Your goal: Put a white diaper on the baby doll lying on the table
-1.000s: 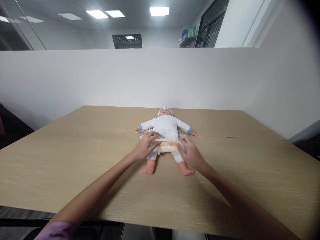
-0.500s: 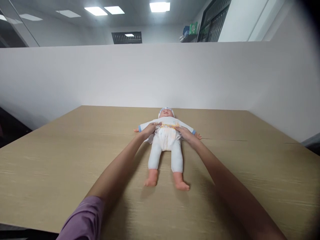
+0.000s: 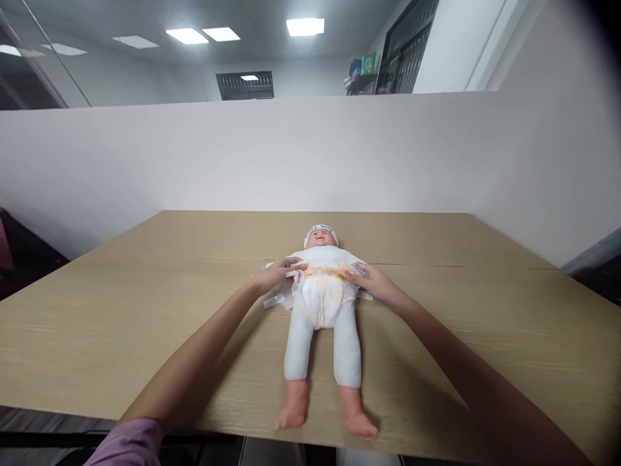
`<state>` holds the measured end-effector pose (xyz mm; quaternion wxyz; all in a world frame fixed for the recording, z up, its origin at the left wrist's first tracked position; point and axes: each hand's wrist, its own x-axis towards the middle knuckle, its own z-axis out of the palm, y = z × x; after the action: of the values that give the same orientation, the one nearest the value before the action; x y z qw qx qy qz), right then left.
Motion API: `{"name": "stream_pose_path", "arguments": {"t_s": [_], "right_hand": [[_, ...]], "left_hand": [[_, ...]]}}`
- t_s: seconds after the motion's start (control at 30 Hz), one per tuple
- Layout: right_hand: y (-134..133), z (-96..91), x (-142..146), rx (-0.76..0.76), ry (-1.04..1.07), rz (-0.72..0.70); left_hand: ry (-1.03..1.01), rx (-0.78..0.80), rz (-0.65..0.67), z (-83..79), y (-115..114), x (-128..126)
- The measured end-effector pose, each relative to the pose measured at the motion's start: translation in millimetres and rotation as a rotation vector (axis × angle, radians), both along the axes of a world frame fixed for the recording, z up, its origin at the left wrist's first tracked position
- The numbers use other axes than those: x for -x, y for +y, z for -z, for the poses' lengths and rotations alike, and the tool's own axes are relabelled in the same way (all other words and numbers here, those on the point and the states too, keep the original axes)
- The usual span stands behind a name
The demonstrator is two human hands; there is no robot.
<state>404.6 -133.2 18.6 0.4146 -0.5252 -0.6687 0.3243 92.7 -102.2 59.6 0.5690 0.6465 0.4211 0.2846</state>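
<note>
A baby doll [image 3: 298, 353] in a white outfit and a printed headband lies on its back, feet toward me. Around its hips is a white diaper [image 3: 323, 304] with a yellow-orange printed waistband. My left hand [image 3: 279, 275] grips the waistband's left edge, its fingers closed over the material. On the other side my right hand [image 3: 373, 283] grips the right edge of the waistband in the same way. A whitish side tab [image 3: 273, 301] of the diaper sticks out below my left hand. The doll's arms are largely hidden behind my hands.
The doll rests on a wide wood-coloured table [image 3: 121, 310] with a thin seam across it. A white partition [image 3: 310, 155] stands along the far side. Dark chair-like shapes show at the left and right edges. The table's front edge lies just beyond the doll's feet.
The view has tilted down and the doll appears closer to me. Both hands stay at the diaper's waist but sit slightly wider apart. The side tabs now show more.
</note>
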Motion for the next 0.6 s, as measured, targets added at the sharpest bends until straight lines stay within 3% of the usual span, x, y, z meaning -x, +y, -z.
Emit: {"name": "stream_pose_path", "arguments": {"t_s": [0.2,0.27,0.33,0.43,0.6], "right_hand": [[-21,4.8,-19,-0.07,-0.07,0.194],[-35,12.0,-24,-0.113,-0.184,0.24],[-46,20.9,-28,-0.2,-0.352,0.266],[-53,34.5,-31,-0.328,-0.532,0.253],[-46,49.9,-36,-0.269,-0.556,0.267]], "left_hand": [[0.107,-0.175,-0.205,-29.9,2,7],[0.164,-0.314,-0.239,-38.3,-9,-4],[0.258,-0.549,-0.2,-42.3,-25,-24],[0.416,-0.852,-0.045,-37.7,-44,-60],[0.574,-0.939,0.046,-16.3,-47,-95]]}}
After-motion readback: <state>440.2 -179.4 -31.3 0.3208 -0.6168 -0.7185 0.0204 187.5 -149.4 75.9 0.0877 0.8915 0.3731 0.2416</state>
